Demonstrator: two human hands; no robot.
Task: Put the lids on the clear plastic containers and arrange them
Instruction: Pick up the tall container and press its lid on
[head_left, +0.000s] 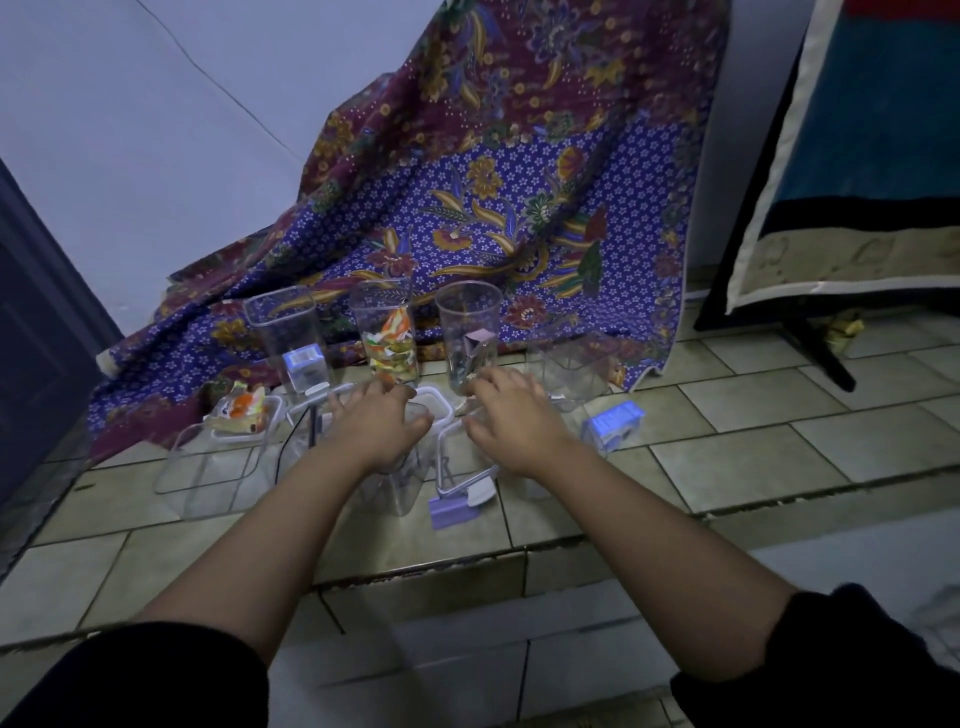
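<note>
1. A clear container (402, 488) stands on the tiled floor (727, 467), front and centre of the group, with a white-rimmed lid (441, 406) at its top edge.
2. The left hand (376, 422) lies over the top of this container, fingers (340, 408) spread and only lightly bent, released rather than clenched.
3. The right hand (511, 415) hovers or rests just to the right, above a second lid (448, 467) that lies by the container. Its fingertips curl down out of sight, so I cannot tell whether they grasp anything.
4. A lilac latch (451, 512) sticks out at the near end of that second lid.
5. Behind the hands stand three tall open containers in a row:
   - the left tall container (278, 325) holds a small blue-white box low down;
   - the middle tall container (387, 317) holds colourful sachets (395, 348);
   - the right tall container (467, 317) holds something dark and pinkish, too dim to name.
6. A low container (576, 366) stands right of that row.
7. At front left sits a wide container (202, 478), and just behind it another with an orange-and-white packet (241, 408) on or in it.
8. A blue-white carton (613, 426) lies on the floor to the right of the right hand.
9. A batik cloth (493, 182) in purple and maroon drapes down the wall onto the floor behind everything.
10. Both forearms are bare, with dark sleeves (130, 680) pushed up.
</note>
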